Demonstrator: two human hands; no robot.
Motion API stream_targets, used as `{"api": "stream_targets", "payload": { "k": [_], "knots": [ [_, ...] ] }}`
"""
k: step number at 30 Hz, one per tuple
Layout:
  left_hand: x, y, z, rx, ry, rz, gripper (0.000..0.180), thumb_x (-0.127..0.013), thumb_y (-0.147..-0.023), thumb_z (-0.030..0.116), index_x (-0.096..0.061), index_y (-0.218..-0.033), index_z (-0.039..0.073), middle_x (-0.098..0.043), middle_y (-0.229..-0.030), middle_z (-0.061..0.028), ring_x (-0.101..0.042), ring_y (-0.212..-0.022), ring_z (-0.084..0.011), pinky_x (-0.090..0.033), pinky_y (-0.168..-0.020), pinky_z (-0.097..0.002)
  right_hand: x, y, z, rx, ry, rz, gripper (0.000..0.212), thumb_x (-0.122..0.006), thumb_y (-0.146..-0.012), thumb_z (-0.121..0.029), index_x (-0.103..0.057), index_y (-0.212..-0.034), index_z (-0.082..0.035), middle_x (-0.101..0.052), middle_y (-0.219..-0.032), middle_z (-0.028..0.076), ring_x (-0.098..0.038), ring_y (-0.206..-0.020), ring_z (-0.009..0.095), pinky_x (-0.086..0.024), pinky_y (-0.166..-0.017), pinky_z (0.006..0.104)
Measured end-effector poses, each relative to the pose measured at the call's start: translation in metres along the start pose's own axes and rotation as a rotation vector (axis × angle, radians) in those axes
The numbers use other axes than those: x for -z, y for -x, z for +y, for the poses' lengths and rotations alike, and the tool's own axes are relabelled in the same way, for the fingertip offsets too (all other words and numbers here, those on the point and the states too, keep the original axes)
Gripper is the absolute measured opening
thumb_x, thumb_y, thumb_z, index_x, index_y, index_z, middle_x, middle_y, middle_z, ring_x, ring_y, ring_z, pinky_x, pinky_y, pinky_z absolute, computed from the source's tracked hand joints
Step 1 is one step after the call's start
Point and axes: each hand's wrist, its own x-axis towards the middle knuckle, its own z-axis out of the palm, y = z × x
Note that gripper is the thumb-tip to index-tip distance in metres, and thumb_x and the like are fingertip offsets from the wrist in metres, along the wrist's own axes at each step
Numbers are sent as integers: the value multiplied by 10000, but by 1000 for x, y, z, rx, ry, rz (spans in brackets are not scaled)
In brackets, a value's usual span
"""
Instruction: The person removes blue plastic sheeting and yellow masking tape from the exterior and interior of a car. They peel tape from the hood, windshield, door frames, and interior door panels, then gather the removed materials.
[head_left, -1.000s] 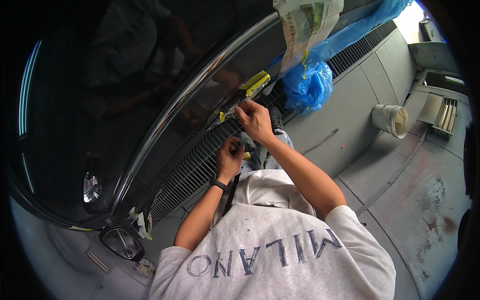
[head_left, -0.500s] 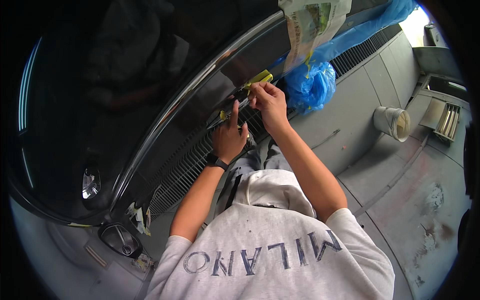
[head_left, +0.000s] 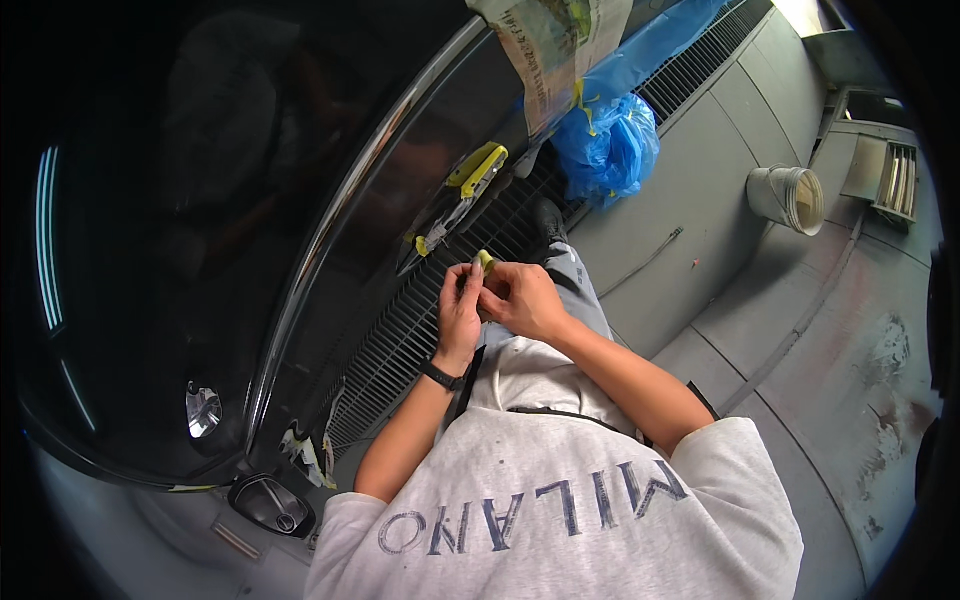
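My left hand (head_left: 461, 315) and my right hand (head_left: 527, 299) meet in front of my waist, fingers closed. Between their fingertips is a piece of yellow masking tape (head_left: 486, 260); how much of it each hand grips is partly hidden. Just beyond is the side of a glossy black car (head_left: 350, 290), with a long chrome trim strip (head_left: 345, 195). On the car's side, a door handle area (head_left: 455, 210) carries yellow tape (head_left: 478, 170) at its far end and a smaller yellow patch (head_left: 422, 245) at its near end.
Printed paper (head_left: 545, 60) and blue plastic film (head_left: 655, 50) cover part of the car, with a bunched blue plastic bag (head_left: 610, 150) hanging there. A floor grating (head_left: 375, 375) runs alongside. A white bucket (head_left: 785, 198) lies at right; a side mirror (head_left: 270, 505) is at lower left.
Both hands have drawn back from the car's handle area toward my waist and come together with yellow tape between them. The taped handle area is now uncovered by my hands.
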Motion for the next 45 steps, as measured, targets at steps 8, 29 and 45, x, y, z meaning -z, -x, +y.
{"api": "stream_targets", "payload": {
  "k": [8,29,45],
  "knots": [
    [34,2,-6,157,145,107,173,-566,-1073,291,-587,-1012,131,-475,-792,47,-391,-585,-43,-318,-510,-215,-5,-40,34,-80,-199,52,320,-757,-888,-269,-757,-1023,22,-768,-860,148,-749,-766,233,-573,-728,343],
    [67,6,-32,265,-30,72,156,-605,-1045,234,-630,-1104,92,-550,-802,35,-452,-589,-57,-396,-527,-247,-54,-121,59,-282,-765,377,196,-691,-937,-192,-711,-899,-1,-727,-774,66,-720,-663,147,-553,-558,276],
    [88,-24,-65,20,-236,147,438,-526,-1091,394,-682,-1078,-15,-666,-933,-27,-599,-871,-128,-479,-809,-290,-104,10,109,-226,145,-350,276,-687,-812,-258,-768,-961,-40,-762,-899,181,-750,-861,326,-589,-807,422]
  ]
}}
